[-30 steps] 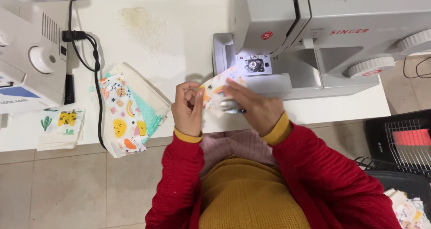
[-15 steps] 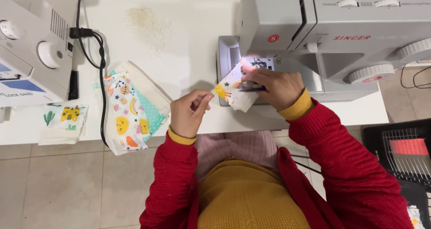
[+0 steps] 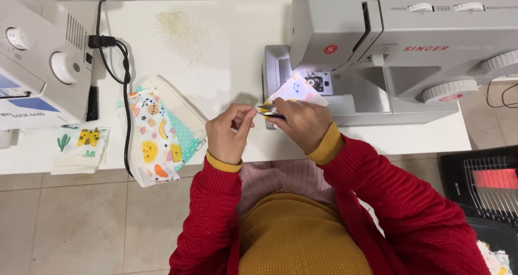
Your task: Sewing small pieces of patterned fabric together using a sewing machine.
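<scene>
My right hand [image 3: 300,124] grips a small patterned fabric piece [image 3: 295,90] whose far end lies on the bed of the grey sewing machine [image 3: 399,43], under the lit needle area. A small dark-handled tool, possibly snips [image 3: 271,112], shows at my right fingertips. My left hand [image 3: 229,132] hovers just left of it, fingers pinched together near the fabric's near edge; I cannot tell what it holds.
A stack of colourful printed fabric pieces [image 3: 159,137] lies on the white table [image 3: 226,59] to the left. A second white machine [image 3: 40,64] with a black cable [image 3: 116,64] stands far left, a cactus-print piece [image 3: 81,148] beside it. A heater [image 3: 485,186] sits on the floor right.
My right hand has drawn the fabric piece back from under the needle toward me. My left hand has come up close to it, fingers pinched.
</scene>
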